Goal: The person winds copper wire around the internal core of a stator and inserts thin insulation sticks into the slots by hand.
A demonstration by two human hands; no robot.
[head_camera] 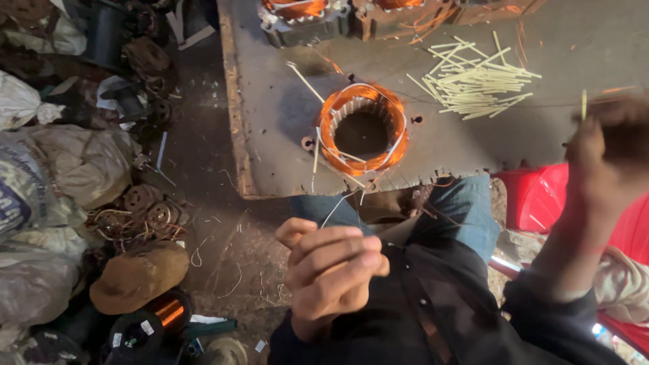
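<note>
The person's left hand was curled shut on a thin white string running up to the round orange wire ring on the grey surface, keeping it tight, while the blurry right hand pinched a little stick high up.

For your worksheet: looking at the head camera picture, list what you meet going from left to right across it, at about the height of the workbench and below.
Pale stuffed sacks → rusty round metal parts on the floor → copper-wound stator ring on the workbench → heap of pale thin sticks → red plastic seat → right hand, blurred.
</note>
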